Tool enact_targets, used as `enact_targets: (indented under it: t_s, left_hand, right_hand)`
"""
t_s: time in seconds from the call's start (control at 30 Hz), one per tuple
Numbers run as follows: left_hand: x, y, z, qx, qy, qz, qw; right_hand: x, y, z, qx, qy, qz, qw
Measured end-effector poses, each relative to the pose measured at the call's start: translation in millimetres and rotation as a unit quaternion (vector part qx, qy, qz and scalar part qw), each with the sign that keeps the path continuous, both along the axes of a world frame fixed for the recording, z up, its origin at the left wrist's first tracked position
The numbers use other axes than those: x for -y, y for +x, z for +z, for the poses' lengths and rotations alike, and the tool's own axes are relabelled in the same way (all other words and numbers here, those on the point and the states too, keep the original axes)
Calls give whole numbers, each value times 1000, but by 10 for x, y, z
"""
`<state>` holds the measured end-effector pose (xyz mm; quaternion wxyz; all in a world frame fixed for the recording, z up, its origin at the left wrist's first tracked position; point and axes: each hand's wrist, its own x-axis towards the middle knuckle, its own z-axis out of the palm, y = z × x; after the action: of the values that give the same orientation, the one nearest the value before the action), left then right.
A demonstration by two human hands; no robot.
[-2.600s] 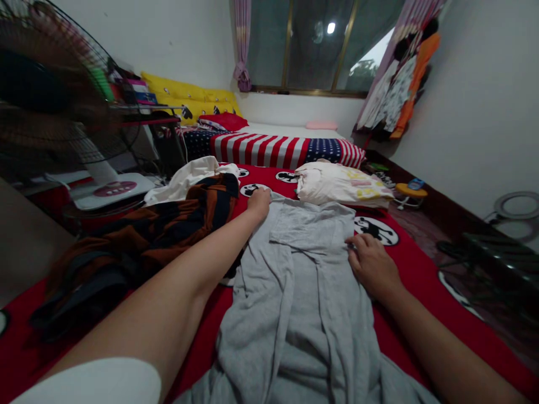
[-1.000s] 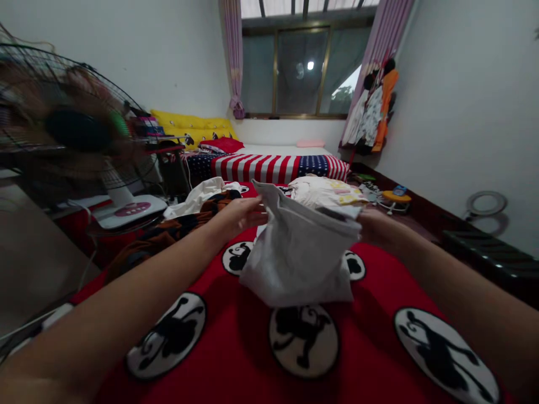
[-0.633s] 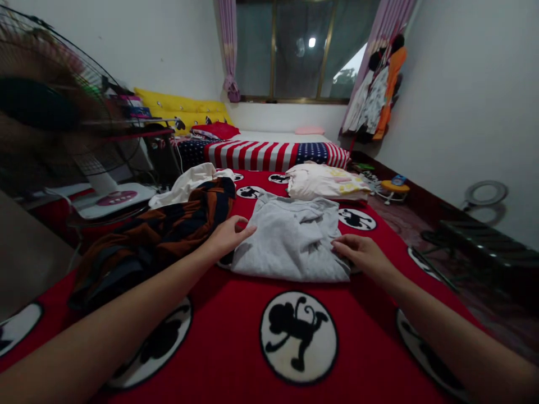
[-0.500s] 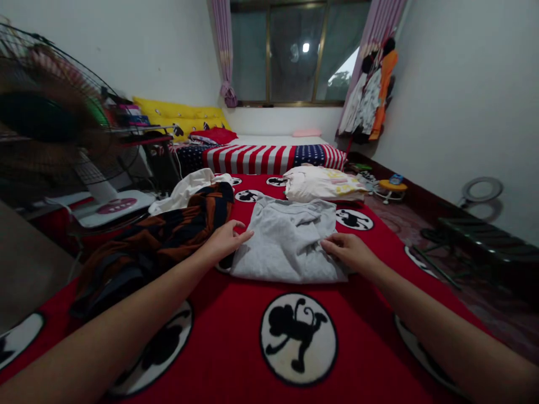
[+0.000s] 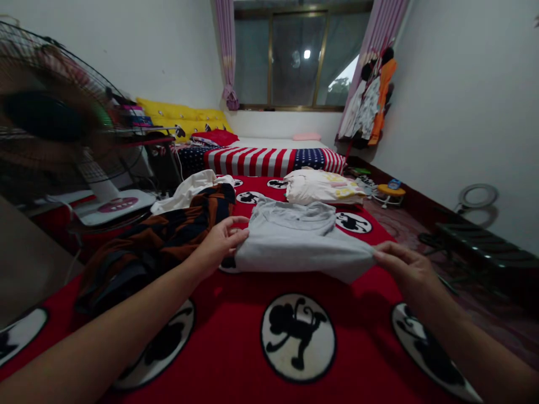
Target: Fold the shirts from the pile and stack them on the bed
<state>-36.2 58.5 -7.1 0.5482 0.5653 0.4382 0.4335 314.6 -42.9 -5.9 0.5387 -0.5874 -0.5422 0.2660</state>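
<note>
A folded grey garment (image 5: 301, 244) is lifted a little above the red blanket with black monkey prints (image 5: 295, 336). My left hand (image 5: 221, 242) pinches its near left corner. My right hand (image 5: 402, 266) pinches its near right corner, pulled out to the right. The far edge of the garment still rests on the blanket. Both hands are closed on the cloth.
A heap of orange and black striped clothes (image 5: 160, 238) with a white garment (image 5: 191, 188) lies to the left. A folded cream garment (image 5: 322, 187) lies beyond. A standing fan (image 5: 50, 123) runs at the far left. A striped mattress (image 5: 269, 159) lies under the window.
The long grey garment was folded in half and laid flat. Since half a second ago both hands have gripped its near corners and raised the near edge, the right hand moving out to the right.
</note>
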Motion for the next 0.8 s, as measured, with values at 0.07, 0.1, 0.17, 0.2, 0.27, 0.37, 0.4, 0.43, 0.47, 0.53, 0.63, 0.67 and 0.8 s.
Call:
enact_targets:
  t_s: [0.07, 0.1, 0.17, 0.2, 0.27, 0.37, 0.4, 0.43, 0.47, 0.53, 0.63, 0.67, 0.8]
  left_hand:
    - [113, -28, -25, -22, -34, -47, 998]
    - [175, -47, -37, -46, -43, -75, 995]
    - [298, -98, -55, -106, -50, -138, 983]
    - [353, -127, -61, -134, -52, -170, 975]
    - [425, -180, -73, -179, -63, -213, 958]
    - [376, -216, -106, -205, -91, -192, 956]
    - [306, -209, -120, -205, -88, -162, 961]
    - [211, -194, -133, -203, -78, -128, 967]
    - [94, -171, -144, -201, -63, -95, 973]
    - [-176, -102, -160, -198, -33, -36, 979]
    - [-547, 27, -181, -186, -22, 30, 982]
    - [-634, 69, -192, -180, -22, 45, 982]
    - [-760, 160, -276, -158, 0, 67, 985]
  right_hand:
    - [161, 70, -100, -7, -36, 51, 998]
    - [232, 95, -150, -3, -48, 82, 995]
    - [353, 128, -227, 18, -66, 154, 986]
    - [400, 140, -250, 34, -78, 191, 978]
    - [448, 163, -263, 71, -124, 251, 957]
    - [344, 177, -183, 108, -201, 245, 942]
    - [252, 162, -125, 115, -200, 217, 949]
    - [134, 128, -52, 122, -183, 186, 958]
    - [-8, 70, 30, 130, -157, 160, 966]
    - [-337, -133, 193, 151, -108, 142, 972]
    - [-853, -615, 310, 195, -83, 167, 963]
    - [-1008, -795, 294, 213, -68, 175, 959]
    - [-1449, -1375, 2, 274, -40, 163, 947]
